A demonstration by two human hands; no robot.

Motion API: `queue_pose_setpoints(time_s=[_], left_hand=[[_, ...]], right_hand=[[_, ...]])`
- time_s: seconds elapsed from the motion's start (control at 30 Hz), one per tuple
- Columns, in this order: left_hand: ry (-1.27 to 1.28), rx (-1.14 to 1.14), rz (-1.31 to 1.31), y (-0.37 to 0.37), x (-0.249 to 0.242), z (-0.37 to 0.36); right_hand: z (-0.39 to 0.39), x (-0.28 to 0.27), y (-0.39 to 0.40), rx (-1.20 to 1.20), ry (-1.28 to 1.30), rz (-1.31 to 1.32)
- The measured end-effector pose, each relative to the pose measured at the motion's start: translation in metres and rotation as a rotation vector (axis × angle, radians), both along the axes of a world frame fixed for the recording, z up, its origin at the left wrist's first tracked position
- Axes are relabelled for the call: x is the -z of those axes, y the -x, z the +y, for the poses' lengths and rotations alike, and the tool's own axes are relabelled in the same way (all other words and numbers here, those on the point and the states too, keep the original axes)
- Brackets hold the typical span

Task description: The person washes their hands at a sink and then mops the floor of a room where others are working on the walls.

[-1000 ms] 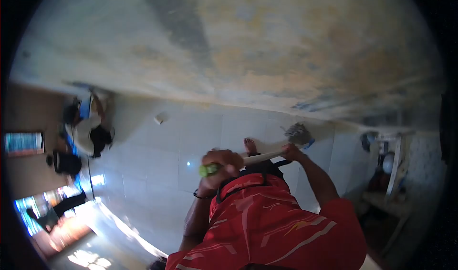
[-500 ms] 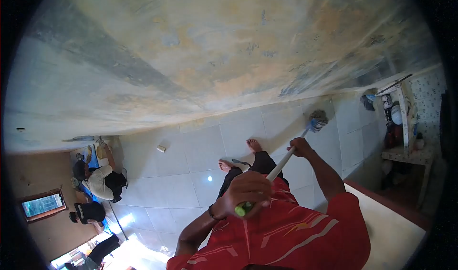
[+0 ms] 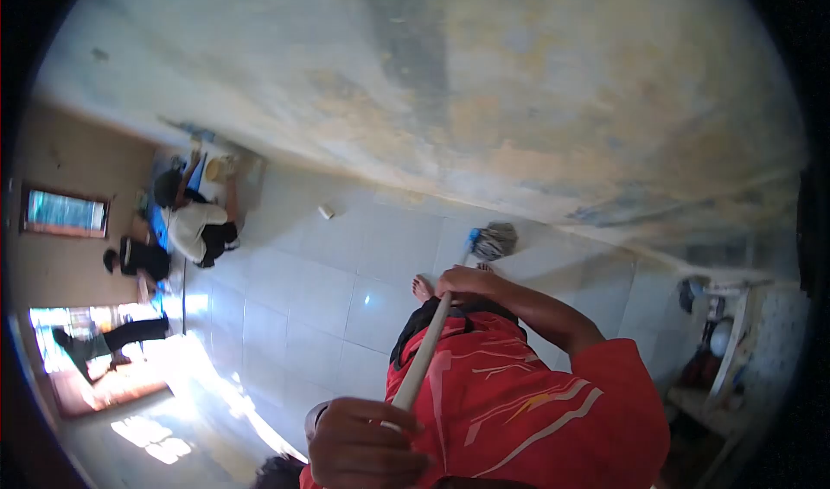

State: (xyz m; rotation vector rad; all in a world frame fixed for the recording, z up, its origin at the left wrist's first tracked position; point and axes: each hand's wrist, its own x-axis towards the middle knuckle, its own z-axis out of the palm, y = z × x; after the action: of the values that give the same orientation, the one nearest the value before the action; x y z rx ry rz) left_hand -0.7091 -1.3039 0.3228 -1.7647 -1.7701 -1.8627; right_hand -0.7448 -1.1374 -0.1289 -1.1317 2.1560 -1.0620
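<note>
A mop with a pale pole point(image 3: 424, 351) runs from low in the view up to its grey string head point(image 3: 495, 241), which lies on the floor tiles near the wall. Blue shows where the pole meets the strings. My left hand point(image 3: 367, 444) is closed around the upper end of the pole, close to the camera. Farther down, my right hand point(image 3: 465, 282) wraps the pole in front of my body. The mop head rests just beyond my bare feet point(image 3: 422, 288), one of them mostly hidden by my right arm.
A stained wall point(image 3: 519, 100) borders the floor. A small pale block point(image 3: 325, 211) lies on the tiles. One person point(image 3: 194, 230) crouches by a yellow container point(image 3: 216, 170) at left; two more people are near the bright doorway. A cluttered shelf point(image 3: 722, 351) stands at right.
The mop head has swept left along the wall side and now lies just beyond my feet. My right hand has come in toward my body; my left has moved lower and left. The view has turned.
</note>
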Motion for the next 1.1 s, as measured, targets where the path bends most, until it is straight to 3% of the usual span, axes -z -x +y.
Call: queue_pose_setpoints(time_s=[0.1,0.13,0.2,0.23,0.3,0.37,0.43,0.57,0.67,0.7,0.77,0.9,0.97,1.0,1.07,1.1], left_hand=[[-0.003,-0.132,0.088,-0.013,-0.003,-0.011],[0.067,-0.062,0.160,-0.009,-0.003,-0.012],[0.183,-0.010,0.223,-0.003,-0.001,-0.011],[0.185,-0.033,0.226,-0.003,-0.001,-0.010],[0.257,-0.236,0.292,0.000,-0.003,-0.010],[0.324,-0.268,0.255,0.003,-0.003,-0.024],[0.340,-0.406,0.251,0.001,0.000,-0.026],[0.315,-0.377,0.181,0.019,-0.018,-0.053],[0.295,-0.424,0.222,0.029,-0.022,-0.073],[0.153,-0.542,0.272,0.033,-0.011,-0.070],[0.062,-0.385,0.136,0.052,0.000,-0.086],[-0.207,-0.508,-0.048,0.078,0.046,-0.081],[-0.221,-0.538,-0.214,0.094,0.076,-0.074],[-0.176,-0.520,-0.284,0.101,0.093,-0.066],[0.058,-0.522,-0.470,0.108,0.133,-0.045],[0.297,-0.488,-0.504,0.111,0.146,-0.029]], right_hand=[[-0.061,0.004,0.020,-0.079,0.072,-0.100],[-0.074,-0.003,0.033,-0.108,0.072,-0.099],[-0.091,-0.028,0.065,0.058,-0.028,-1.272],[-0.101,-0.035,0.066,0.039,-0.042,-1.266],[-0.120,-0.044,0.064,0.102,0.373,-0.045],[-0.133,-0.043,0.067,0.117,0.393,-0.062],[-0.136,-0.053,0.070,0.183,0.331,-0.367],[-0.116,-0.069,0.064,0.121,0.333,-0.191],[-0.093,-0.069,0.044,0.168,0.233,-0.209],[-0.083,-0.071,0.039,0.177,0.233,-0.211],[-0.062,-0.072,0.031,0.242,0.148,-0.213],[-0.007,-0.082,0.018,0.347,0.032,-0.320],[0.029,-0.072,0.003,0.465,-0.014,-0.254],[0.049,-0.058,-0.008,0.514,-0.086,-0.293],[0.098,-0.001,-0.038,0.559,-0.044,0.002],[0.123,-0.005,-0.051,0.628,-0.152,-0.190]])
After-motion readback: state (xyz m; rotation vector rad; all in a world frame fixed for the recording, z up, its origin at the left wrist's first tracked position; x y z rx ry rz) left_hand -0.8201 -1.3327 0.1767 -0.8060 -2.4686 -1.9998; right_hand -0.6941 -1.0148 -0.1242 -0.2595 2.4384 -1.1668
